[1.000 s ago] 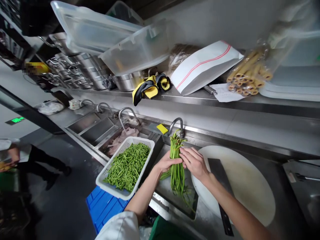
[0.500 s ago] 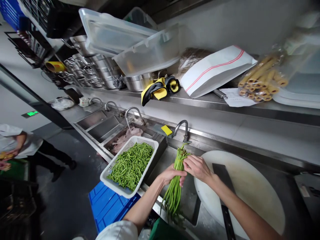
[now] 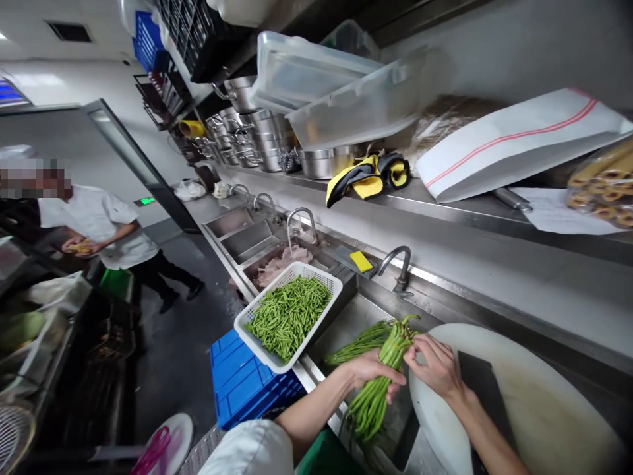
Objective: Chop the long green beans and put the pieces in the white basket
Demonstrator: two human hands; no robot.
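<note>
My left hand (image 3: 376, 373) is closed around a bunch of long green beans (image 3: 368, 406), held at a tilt over the steel sink. Beside the bunch's upper end is my right hand (image 3: 438, 366), its fingers curled and pinched against the beans; what lies in the pinch is too small to make out. More long beans (image 3: 359, 344) lie in the sink behind the held bunch. A white perforated basket (image 3: 241, 323) of cut green beans (image 3: 289, 316) stands to the left. The round white cutting board (image 3: 548, 389) is at the right, with a dark-bladed cleaver (image 3: 484, 389) partly behind my right forearm.
A faucet (image 3: 399, 264) and yellow sponge (image 3: 361, 261) stand behind the sink. Water runs onto pale meat (image 3: 284, 267) in a farther basin. A blue crate (image 3: 247, 382) sits below the basket. Gloves (image 3: 366, 178) lie on the shelf. A co-worker (image 3: 106, 221) stands at left.
The view has swung left, so things sit farther right and more of the co-worker shows. My left hand still grips the bunch; more beans now show in the sink behind it.
</note>
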